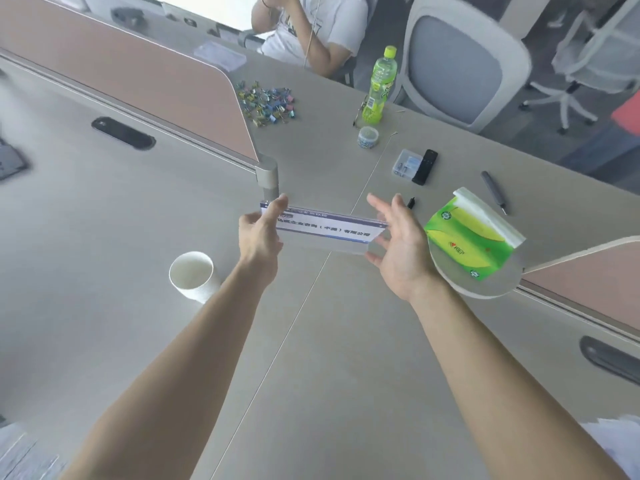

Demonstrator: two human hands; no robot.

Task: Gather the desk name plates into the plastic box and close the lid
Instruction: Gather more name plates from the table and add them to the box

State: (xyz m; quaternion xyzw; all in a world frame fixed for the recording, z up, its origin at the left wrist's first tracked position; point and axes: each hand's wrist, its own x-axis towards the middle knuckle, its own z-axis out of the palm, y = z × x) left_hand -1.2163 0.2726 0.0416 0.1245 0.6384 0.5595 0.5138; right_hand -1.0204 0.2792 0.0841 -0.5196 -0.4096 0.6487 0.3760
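Note:
A clear acrylic desk name plate (323, 231) with a white and blue printed insert hangs above the middle of the grey desk. My left hand (260, 237) pinches its left end between thumb and fingers. My right hand (398, 244) is at its right end with the fingers spread and the palm turned toward the plate; I cannot tell how firmly it grips. A clear plastic box (220, 55) lies far back on the desk beyond the divider, near a seated person.
A white paper cup (192, 275) stands left of my left forearm. A green tissue pack (471, 237) lies right of my right hand. Further back are binder clips (270, 102), a green bottle (379, 86), a small clear case (406, 167), a black remote (425, 167) and a pen (493, 191). Brown dividers (138, 81) flank the desk.

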